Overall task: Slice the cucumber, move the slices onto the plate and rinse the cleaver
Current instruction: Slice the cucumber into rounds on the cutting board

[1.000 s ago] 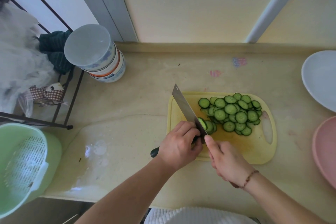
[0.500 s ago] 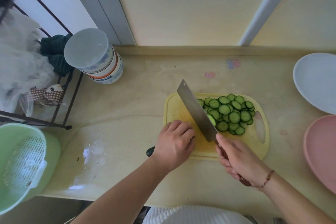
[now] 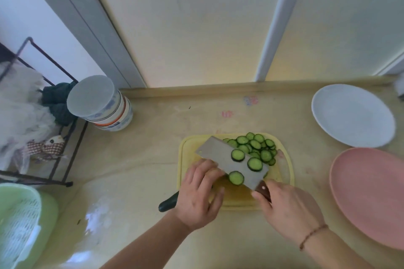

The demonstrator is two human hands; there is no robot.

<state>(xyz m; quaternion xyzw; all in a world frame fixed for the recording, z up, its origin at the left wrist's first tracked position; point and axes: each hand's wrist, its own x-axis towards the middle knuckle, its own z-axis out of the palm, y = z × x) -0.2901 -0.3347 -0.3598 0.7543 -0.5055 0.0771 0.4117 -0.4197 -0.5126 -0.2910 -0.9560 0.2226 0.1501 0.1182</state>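
A yellow cutting board (image 3: 286, 166) lies on the counter with a heap of cucumber slices (image 3: 260, 148) at its far side. My right hand (image 3: 288, 209) grips the brown handle of the cleaver (image 3: 220, 153), whose blade is tilted nearly flat with three slices stuck on it. My left hand (image 3: 199, 194) holds the uncut cucumber end (image 3: 168, 203), which pokes out dark green to the left, and its fingers touch the blade's near edge. A white plate (image 3: 352, 116) sits at the right rear.
A pink plate (image 3: 369, 194) lies right of the board. A stack of upturned bowls (image 3: 105, 105) stands at the back left beside a black wire rack (image 3: 54, 137). A green colander basket (image 3: 21, 225) is at the near left. The wall runs behind the counter.
The cleaver has turned from upright on its edge to almost flat, showing slices clinging to its face. My head has tilted up, so more wall and white plate show.
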